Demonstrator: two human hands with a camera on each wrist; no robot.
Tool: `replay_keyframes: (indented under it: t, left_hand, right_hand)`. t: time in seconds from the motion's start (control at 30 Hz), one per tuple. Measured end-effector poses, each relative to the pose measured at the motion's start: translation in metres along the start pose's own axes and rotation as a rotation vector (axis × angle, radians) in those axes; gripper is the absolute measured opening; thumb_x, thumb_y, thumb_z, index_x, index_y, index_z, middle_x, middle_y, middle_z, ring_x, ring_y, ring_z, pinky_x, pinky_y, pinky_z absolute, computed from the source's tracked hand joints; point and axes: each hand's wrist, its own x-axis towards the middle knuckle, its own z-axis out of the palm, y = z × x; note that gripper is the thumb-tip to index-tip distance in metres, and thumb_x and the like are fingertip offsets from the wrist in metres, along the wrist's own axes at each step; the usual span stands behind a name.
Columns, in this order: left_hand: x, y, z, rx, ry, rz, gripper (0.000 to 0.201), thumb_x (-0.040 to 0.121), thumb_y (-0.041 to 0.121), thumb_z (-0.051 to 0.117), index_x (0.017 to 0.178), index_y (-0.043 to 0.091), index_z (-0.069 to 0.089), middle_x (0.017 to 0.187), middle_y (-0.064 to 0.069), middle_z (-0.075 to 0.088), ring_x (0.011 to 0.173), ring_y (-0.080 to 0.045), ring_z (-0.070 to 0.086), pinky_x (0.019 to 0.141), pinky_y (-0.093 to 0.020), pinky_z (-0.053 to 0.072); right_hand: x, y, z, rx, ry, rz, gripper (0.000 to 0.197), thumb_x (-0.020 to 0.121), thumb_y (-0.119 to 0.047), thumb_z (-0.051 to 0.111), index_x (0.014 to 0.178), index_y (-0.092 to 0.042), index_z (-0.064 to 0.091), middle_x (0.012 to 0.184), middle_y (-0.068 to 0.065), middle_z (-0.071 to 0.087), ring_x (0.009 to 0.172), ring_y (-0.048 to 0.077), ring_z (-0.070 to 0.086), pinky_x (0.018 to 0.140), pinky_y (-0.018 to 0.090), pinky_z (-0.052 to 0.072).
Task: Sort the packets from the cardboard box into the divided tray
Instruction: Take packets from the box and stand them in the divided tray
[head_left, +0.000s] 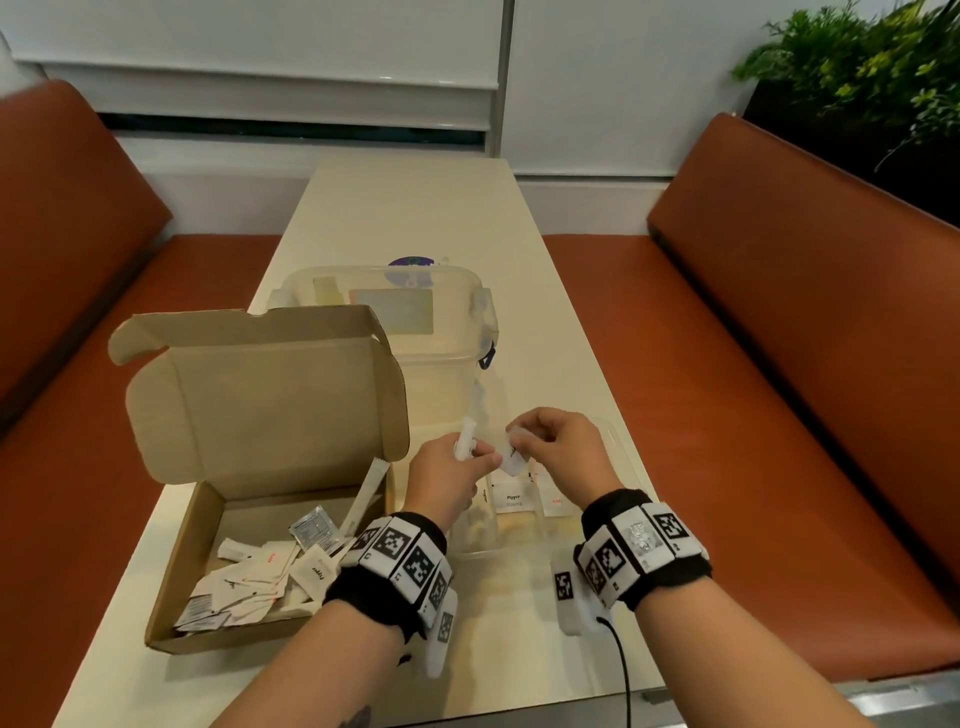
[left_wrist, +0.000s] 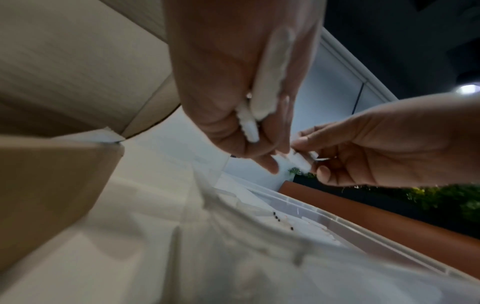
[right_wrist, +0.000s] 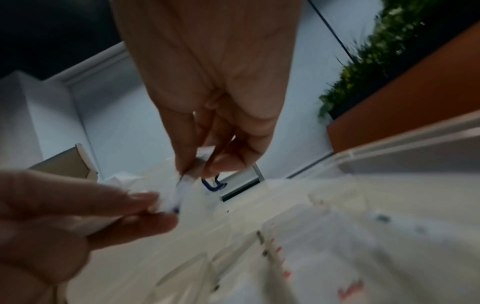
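The task looks to be in its middle part. In the cardboard box (head_left: 228, 530), at about 8 o'clock on the desk (head_left: 410, 208), a loose pile of packets (head_left: 249, 577) is not yet sorted, and one long stick packet (head_left: 366, 493) leans on the box's right wall. In the clear divided tray (head_left: 631, 467), at about 5 o'clock, a few flat packets already lie in the compartments; one has the word "Pepper" (head_left: 511, 501) on it. Both hands are above the tray, very close to each other. The left hand (head_left: 449, 470) is clamped on thin stick packets (head_left: 464, 441), and its fingertips also touch a small white packet (head_left: 511, 457). The right hand (head_left: 561, 447) pinches this same small packet between thumb and fingers, so I judge it is passing from one hand to the other, though I cannot tell in which direction. The head view shows the whole layout: box, tray and a clear lidded container (head_left: 395, 312) behind them at 12 o'clock. The left wrist view shows what the head view hides: two stick packets (left_wrist: 270, 82) lie along the left palm. The right wrist view is blurred, but it shows the tray's dividers and red print on the packets inside.
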Motion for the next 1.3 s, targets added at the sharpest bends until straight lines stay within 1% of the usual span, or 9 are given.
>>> replay_keyframes:
  t: [0.13, 0.3, 0.43, 0.6, 0.67, 0.73, 0.9, 1.1, 1.3]
  left_hand:
    - [0.004, 0.003, -0.004, 0.078, 0.000, 0.122, 0.013, 0.078, 0.023, 0.076, 0.090, 0.022, 0.070, 0.073, 0.011, 0.067, 0.051, 0.004, 0.053, 0.050, -0.013, 0.037]
    - [0.005, 0.005, -0.004, 0.200, -0.031, 0.173, 0.016, 0.079, 0.022, 0.075, 0.067, 0.030, 0.067, 0.055, 0.014, 0.060, 0.043, 0.003, 0.048, 0.042, -0.007, 0.032]
    - [0.007, 0.001, -0.004, 0.173, 0.026, 0.164, 0.012, 0.083, 0.022, 0.071, 0.072, 0.027, 0.068, 0.061, 0.012, 0.059, 0.051, -0.001, 0.048, 0.048, -0.014, 0.035]
    - [0.010, -0.007, -0.004, 0.074, 0.083, 0.121, 0.015, 0.081, 0.016, 0.073, 0.069, 0.023, 0.067, 0.060, 0.012, 0.057, 0.052, -0.006, 0.047, 0.056, -0.023, 0.037]
    - [0.009, -0.011, -0.005, 0.082, 0.077, 0.092, 0.017, 0.080, 0.016, 0.073, 0.068, 0.025, 0.066, 0.059, 0.012, 0.058, 0.052, -0.005, 0.047, 0.055, -0.022, 0.037]
    - [0.007, -0.014, -0.004, 0.086, 0.088, 0.053, 0.016, 0.083, 0.021, 0.071, 0.068, 0.024, 0.066, 0.062, 0.009, 0.060, 0.053, -0.007, 0.048, 0.054, -0.022, 0.039]
    - [0.003, -0.017, -0.005, -0.092, 0.096, -0.067, 0.018, 0.092, 0.032, 0.058, 0.084, 0.018, 0.065, 0.077, 0.002, 0.069, 0.045, -0.011, 0.043, 0.045, -0.023, 0.038]
    - [0.001, -0.021, -0.010, -0.134, 0.064, -0.101, 0.021, 0.093, 0.030, 0.057, 0.087, 0.012, 0.064, 0.078, -0.002, 0.068, 0.037, -0.007, 0.038, 0.041, -0.021, 0.033]
    - [-0.001, -0.022, -0.011, -0.118, 0.059, -0.113, 0.021, 0.093, 0.031, 0.056, 0.089, 0.012, 0.065, 0.080, -0.003, 0.069, 0.043, -0.010, 0.041, 0.044, -0.022, 0.035]
  right_hand:
    - [0.001, -0.004, -0.004, -0.107, -0.151, -0.010, 0.010, 0.079, -0.009, 0.073, 0.088, -0.011, 0.067, 0.073, 0.001, 0.070, 0.067, 0.008, 0.064, 0.065, 0.017, 0.051]
    - [-0.003, -0.004, 0.000, -0.077, -0.153, -0.002, 0.027, 0.077, -0.012, 0.076, 0.094, -0.013, 0.055, 0.075, 0.009, 0.072, 0.071, 0.016, 0.067, 0.074, 0.029, 0.054]
    - [-0.004, 0.004, 0.001, -0.066, -0.124, 0.060, 0.034, 0.075, -0.015, 0.078, 0.100, -0.019, 0.055, 0.066, 0.004, 0.064, 0.060, 0.012, 0.060, 0.061, 0.021, 0.049]
    - [-0.002, 0.012, -0.005, 0.057, -0.096, 0.128, 0.011, 0.078, -0.008, 0.074, 0.078, -0.013, 0.065, 0.066, 0.004, 0.068, 0.060, 0.013, 0.062, 0.057, 0.016, 0.052]
    - [0.001, 0.014, -0.008, -0.033, -0.049, 0.091, 0.009, 0.079, -0.009, 0.074, 0.076, -0.015, 0.068, 0.068, 0.003, 0.068, 0.060, 0.009, 0.060, 0.058, 0.012, 0.048]
    - [0.005, 0.015, -0.007, -0.182, -0.036, 0.061, 0.008, 0.080, -0.009, 0.072, 0.076, -0.017, 0.070, 0.072, 0.004, 0.069, 0.066, 0.011, 0.061, 0.065, 0.018, 0.050]
    - [0.010, 0.017, 0.008, -0.599, -0.199, 0.018, 0.011, 0.085, -0.011, 0.063, 0.088, -0.015, 0.073, 0.091, 0.002, 0.071, 0.087, 0.017, 0.065, 0.083, 0.028, 0.052]
    - [0.011, 0.024, 0.025, -0.871, -0.280, -0.052, 0.022, 0.090, -0.009, 0.052, 0.100, -0.017, 0.070, 0.107, 0.006, 0.066, 0.096, 0.024, 0.062, 0.085, 0.030, 0.049]
    - [0.010, 0.034, 0.030, -0.879, -0.254, -0.082, 0.022, 0.091, -0.008, 0.047, 0.103, -0.015, 0.065, 0.103, 0.006, 0.065, 0.094, 0.023, 0.060, 0.077, 0.028, 0.046]
